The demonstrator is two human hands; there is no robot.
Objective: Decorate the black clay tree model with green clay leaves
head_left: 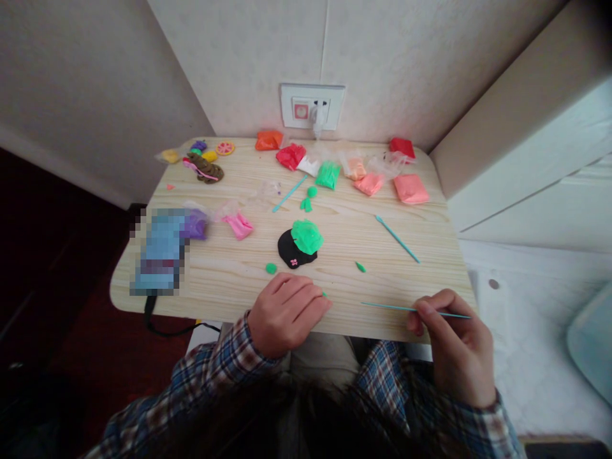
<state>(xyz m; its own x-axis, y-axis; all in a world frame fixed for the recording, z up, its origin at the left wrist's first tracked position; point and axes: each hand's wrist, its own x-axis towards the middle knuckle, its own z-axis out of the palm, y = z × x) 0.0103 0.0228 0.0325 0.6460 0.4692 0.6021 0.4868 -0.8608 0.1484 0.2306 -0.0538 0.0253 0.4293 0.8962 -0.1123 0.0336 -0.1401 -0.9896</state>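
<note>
My right hand (pixel 461 347) pinches a thin blue modelling tool (pixel 387 305), which points left over the table's front edge. Palm down, my left hand (pixel 289 313) has its fingers pressed together, and a tiny bit of green clay (pixel 324 294) peeks out at the fingertips. Beyond it lies a black clay shape (pixel 288 247) with a small pink decoration, topped by a ruffled green clay piece (pixel 307 236). A green clay ball (pixel 271 268) rests near my left knuckles. Between the hands is a small pointed green clay piece (pixel 360 266).
Two more blue tools, one (pixel 398 239) at right and another (pixel 289 194) farther back, lie on the wooden table (pixel 229 274). Bagged clay, including a green pack (pixel 328 174), lines the back. A blurred phone-like device (pixel 160 252) with a cable sits left. A wall socket (pixel 312 107) holds a plug.
</note>
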